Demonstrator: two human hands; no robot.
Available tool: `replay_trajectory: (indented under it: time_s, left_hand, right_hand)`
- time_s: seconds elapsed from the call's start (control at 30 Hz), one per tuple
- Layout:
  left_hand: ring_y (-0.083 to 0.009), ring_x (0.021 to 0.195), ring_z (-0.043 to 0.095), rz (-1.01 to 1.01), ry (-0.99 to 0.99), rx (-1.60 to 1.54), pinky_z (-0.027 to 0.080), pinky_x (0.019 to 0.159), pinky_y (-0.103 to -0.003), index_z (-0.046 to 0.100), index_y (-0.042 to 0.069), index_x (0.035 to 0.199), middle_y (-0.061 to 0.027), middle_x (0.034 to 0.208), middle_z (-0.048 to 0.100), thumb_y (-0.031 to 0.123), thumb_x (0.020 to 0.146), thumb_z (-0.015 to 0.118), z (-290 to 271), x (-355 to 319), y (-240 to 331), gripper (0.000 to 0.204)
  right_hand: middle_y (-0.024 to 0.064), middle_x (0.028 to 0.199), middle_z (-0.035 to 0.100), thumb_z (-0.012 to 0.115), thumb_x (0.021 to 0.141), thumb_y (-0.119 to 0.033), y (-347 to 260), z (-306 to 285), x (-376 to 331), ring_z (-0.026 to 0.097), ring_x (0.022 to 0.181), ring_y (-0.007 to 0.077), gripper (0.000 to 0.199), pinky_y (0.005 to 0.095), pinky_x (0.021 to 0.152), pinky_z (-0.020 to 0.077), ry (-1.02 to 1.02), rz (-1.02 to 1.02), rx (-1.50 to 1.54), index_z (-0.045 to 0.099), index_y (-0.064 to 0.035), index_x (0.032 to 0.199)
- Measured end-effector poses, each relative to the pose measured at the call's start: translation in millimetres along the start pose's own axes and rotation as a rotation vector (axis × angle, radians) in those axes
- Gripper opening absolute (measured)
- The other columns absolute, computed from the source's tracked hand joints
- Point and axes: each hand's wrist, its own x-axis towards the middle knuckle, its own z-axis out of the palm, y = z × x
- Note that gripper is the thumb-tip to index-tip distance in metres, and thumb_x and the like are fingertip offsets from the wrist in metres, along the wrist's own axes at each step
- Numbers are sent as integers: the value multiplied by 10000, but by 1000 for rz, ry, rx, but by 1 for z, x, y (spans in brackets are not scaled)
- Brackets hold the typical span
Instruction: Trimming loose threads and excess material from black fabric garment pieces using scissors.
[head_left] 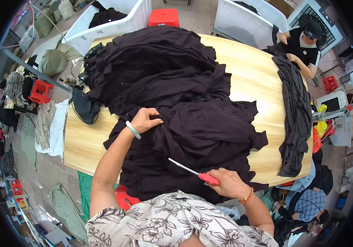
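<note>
Dark garments (201, 123) lie in a large overlapping heap across the pale wooden table. My left hand (144, 120) is closed in a pinch on a fold of the dark garment, near the heap's left side. A pale bangle is on that wrist. In my right hand (230, 183) is a red-handled tool (186, 168) with a slim metal shaft, pointing up and left over the nearest cloth. Its tip is apart from my left hand, and its exact kind I cannot make out. A beaded bracelet circles the right wrist.
The wooden table (254, 88) carries a long strip of dark cloth (295, 115) along its right side. A co-worker (306, 47) handles cloth at the far right corner. White bins (139, 20) and a red stool (164, 17) stand beyond. A black bag-like item (83, 105) hangs at the left edge.
</note>
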Motion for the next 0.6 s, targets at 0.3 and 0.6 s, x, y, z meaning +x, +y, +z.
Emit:
replay_trajectory:
  time_s: [0.3,0.6]
  left_hand:
    - [-70,685,510,734,535,-232,433,656,-204,655,-13,896,-22,832,612,10,785,725,-45,-80,206,133]
    - [-79,852,623,666,826,-411,438,754,-170,694,7,1064,-28,955,698,81,880,718,-207,21,164,201]
  right_hand:
    - [238,916,675,648,885,-360,20,11,70,671,808,398,563,469,758,532,17,-85,0,506,-69,1345]
    - [284,973,658,490,984,-318,124,-196,130,636,936,424,377,448,859,488,577,-282,-613,643,10,1092]
